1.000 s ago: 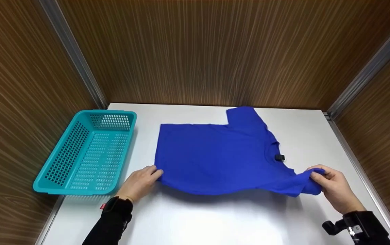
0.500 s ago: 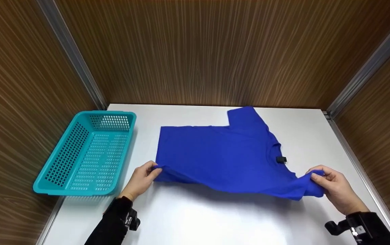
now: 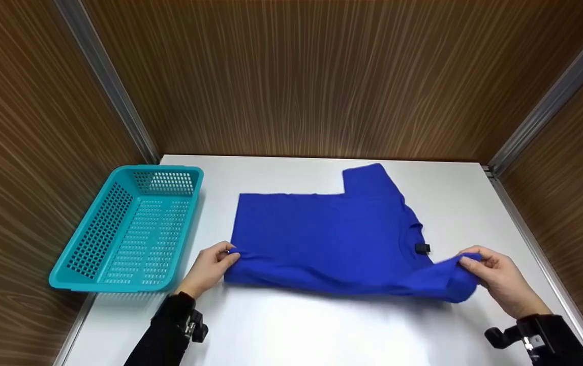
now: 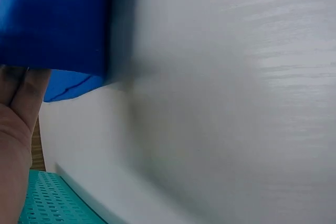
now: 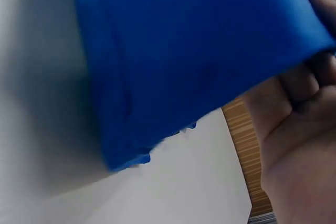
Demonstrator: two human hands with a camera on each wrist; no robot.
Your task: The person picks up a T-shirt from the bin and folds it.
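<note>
The blue shirt point(image 3: 316, 229) lies mid-frame on the worktop point(image 3: 311, 330), long axis left to right — left hand point(image 3: 207, 268) pinching its lower-left edge, right hand point(image 3: 499, 278) its lower-right end, neither nearer, most cloth up-frame between them.

The person's 2 arms reach in from the near side, well apart, both in black at the wrist. The left arm point(image 3: 156, 335) slants toward the far right; the left hand point(image 3: 206, 269) pinches, thumb nearer, fingers beyond it. The right arm point(image 3: 558, 340) slants toward the far left; the right hand point(image 3: 502, 282) pinches too, roughly level with the left hand. Each wrist view shows part of the palm; the left fingertips are hidden there.
</note>
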